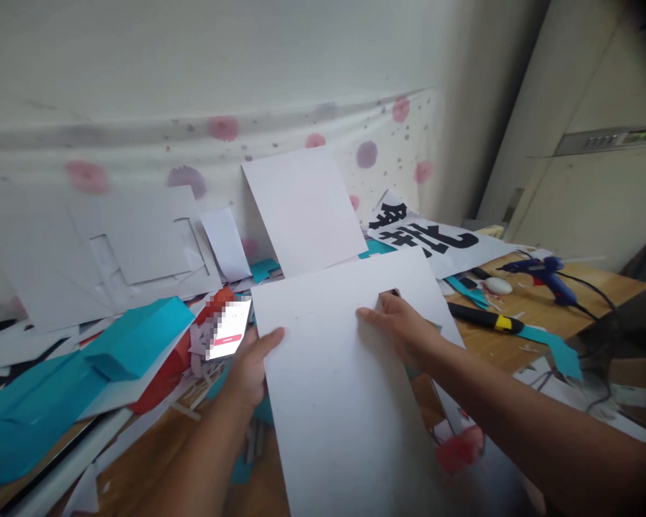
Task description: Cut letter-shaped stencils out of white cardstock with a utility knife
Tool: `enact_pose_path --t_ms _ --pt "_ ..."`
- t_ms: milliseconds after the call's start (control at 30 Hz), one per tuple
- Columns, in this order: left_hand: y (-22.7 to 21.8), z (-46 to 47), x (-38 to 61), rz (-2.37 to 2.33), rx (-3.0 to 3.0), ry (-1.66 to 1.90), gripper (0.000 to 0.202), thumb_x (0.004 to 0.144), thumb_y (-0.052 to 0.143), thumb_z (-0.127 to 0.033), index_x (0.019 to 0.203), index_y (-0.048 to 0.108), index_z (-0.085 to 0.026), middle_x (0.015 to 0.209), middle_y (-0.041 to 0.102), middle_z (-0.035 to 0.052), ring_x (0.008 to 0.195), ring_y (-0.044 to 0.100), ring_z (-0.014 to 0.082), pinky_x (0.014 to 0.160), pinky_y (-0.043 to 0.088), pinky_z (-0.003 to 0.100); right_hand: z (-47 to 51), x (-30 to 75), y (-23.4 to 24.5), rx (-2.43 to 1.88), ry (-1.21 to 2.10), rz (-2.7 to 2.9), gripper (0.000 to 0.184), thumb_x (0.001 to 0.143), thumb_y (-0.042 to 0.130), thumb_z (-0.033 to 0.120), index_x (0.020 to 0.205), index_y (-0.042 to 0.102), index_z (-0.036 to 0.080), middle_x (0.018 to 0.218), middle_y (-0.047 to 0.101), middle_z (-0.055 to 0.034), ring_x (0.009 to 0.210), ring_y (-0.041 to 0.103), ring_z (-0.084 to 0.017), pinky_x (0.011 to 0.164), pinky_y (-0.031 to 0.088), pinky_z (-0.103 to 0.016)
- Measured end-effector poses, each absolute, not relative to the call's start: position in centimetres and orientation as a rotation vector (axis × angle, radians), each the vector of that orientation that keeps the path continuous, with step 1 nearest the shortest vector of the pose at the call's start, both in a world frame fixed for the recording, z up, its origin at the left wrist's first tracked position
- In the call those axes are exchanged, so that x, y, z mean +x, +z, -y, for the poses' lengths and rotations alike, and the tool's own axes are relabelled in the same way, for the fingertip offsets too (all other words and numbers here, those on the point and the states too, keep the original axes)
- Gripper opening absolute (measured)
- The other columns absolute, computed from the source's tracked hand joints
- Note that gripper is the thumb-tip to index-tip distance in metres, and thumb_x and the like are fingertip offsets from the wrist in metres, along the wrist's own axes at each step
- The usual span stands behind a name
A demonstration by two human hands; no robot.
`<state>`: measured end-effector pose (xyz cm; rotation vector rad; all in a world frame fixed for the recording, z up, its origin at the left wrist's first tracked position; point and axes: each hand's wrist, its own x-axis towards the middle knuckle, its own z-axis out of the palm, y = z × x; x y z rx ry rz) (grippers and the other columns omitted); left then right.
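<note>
A large white sheet of card [334,373] lies across the wooden table in front of me. My left hand [250,370] grips its left edge, thumb on top and fingers curled under. My right hand [403,327] rests on the sheet's upper right part, fingers bent around a small dark object [390,293] that I cannot make out. A second white sheet [304,208] stands tilted just behind.
Turquoise and red paper [108,352] is piled at the left beside a phone [229,329]. A blue glue gun [543,273] with its cable, a black-and-yellow utility knife [481,317] and a printed banner [436,240] lie at the right. A dotted cloth [220,129] hangs behind.
</note>
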<state>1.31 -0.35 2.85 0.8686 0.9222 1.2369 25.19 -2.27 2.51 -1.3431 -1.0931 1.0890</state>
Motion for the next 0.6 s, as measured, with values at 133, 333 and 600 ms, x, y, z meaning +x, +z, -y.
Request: enact_pose_path --t_ms 133,333,600 --pt "3.7 0.0 1.2 -0.915 0.929 1.386 0.048 0.057 0.084 -0.023 0.101 0.069 -0.014 0.078 0.075 0.0068 0.083 0.071 0.0320 0.074 0.057 0.040 3.1 24.8 3.2 -1.156 1.181 1.129 0.018 0.074 0.066 0.037 0.084 0.062 0.022 0.077 0.066 -0.0026 0.071 0.062 -0.019 0.063 0.049 -0.030" --pt "3.2 -1.7 0.4 -0.924 0.800 1.567 0.036 0.059 0.082 -0.018 0.092 0.069 -0.014 0.076 0.074 0.0040 0.074 0.071 0.0262 0.075 0.057 0.038 5.8 26.3 4.3 -1.192 0.690 1.375 0.044 0.079 0.064 0.032 0.122 0.060 0.027 0.129 0.061 -0.0074 0.114 0.060 -0.025 0.097 0.047 -0.042" --pt "0.9 -2.8 0.8 -0.970 0.747 1.422 0.035 0.070 0.075 -0.012 0.104 0.067 -0.017 0.081 0.075 0.0033 0.070 0.072 0.0220 0.076 0.058 0.036 5.9 41.8 0.8 -2.004 -0.140 1.961 0.034 0.084 0.056 0.030 0.112 0.070 0.017 0.115 0.067 -0.0188 0.109 0.062 -0.035 0.091 0.046 -0.046"
